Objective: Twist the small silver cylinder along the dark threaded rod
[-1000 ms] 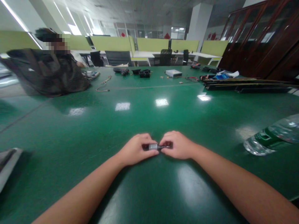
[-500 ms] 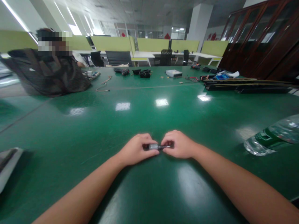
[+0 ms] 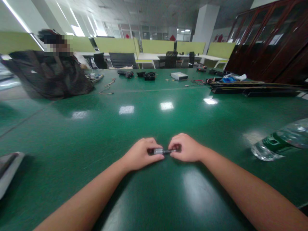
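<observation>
Low over the green table, my left hand grips a small dark cylinder with a silver-grey band between thumb and fingers. From its right end a thin dark piece reaches across to my right hand. The fingertips of my right hand pinch the far end of that thin piece. The cylinder lies level, pointing left to right. Its left end is hidden inside my left hand, and what exactly the object is cannot be made out.
A clear bottle with a green label lies at the right. A dark bag stands at the back left, a person behind it. Farther back are a silver box, black parts, a cord and long black strips.
My right hand has shifted slightly to the right, away from my left hand, and more of the thin dark piece shows between them. My left hand has stayed in place.
</observation>
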Motion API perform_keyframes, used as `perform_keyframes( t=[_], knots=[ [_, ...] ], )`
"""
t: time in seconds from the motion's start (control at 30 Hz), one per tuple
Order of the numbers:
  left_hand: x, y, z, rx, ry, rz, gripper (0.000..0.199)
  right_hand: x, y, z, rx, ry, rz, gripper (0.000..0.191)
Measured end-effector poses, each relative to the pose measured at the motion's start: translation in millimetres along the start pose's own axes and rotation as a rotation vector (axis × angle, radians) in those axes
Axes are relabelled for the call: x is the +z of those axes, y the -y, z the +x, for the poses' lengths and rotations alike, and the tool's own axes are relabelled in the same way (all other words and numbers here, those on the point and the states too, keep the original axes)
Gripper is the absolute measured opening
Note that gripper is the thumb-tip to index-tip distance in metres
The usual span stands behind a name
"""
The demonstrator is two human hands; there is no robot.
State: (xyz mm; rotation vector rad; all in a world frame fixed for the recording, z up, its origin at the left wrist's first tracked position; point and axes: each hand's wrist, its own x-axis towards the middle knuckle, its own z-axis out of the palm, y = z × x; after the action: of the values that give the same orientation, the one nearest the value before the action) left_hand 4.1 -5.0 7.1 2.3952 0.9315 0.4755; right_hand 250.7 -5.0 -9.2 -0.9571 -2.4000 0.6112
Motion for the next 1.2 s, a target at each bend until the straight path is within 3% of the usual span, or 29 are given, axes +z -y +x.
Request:
perform_keyframes(
  t=[0.23, 0.47, 0.7, 1.2],
  knots=[
    [1.4, 1.6, -0.3, 0.004, -0.012, 0.016, 0.025, -5.0, -3.7, -1.5, 0.039, 0.025, 0.000, 0.008],
    [4.0, 2.4, -2.0, -0.144, -0.063, 0.051, 0.036, -7.7, -5.5, -1.4, 0.052, 0.029, 0.017, 0.008],
    [3.2, 4.3, -0.2, -0.072, -0.072, 0.088, 0.044, -9.1, -6.0, -2.1, 0.074, 0.024, 0.043, 0.009],
    [3.7, 2.1, 1.1, -0.087, -0.084, 0.073, 0.044, -22.7, -18.6, -8.9, 0.182, 0.107, 0.067, 0.010]
  ],
)
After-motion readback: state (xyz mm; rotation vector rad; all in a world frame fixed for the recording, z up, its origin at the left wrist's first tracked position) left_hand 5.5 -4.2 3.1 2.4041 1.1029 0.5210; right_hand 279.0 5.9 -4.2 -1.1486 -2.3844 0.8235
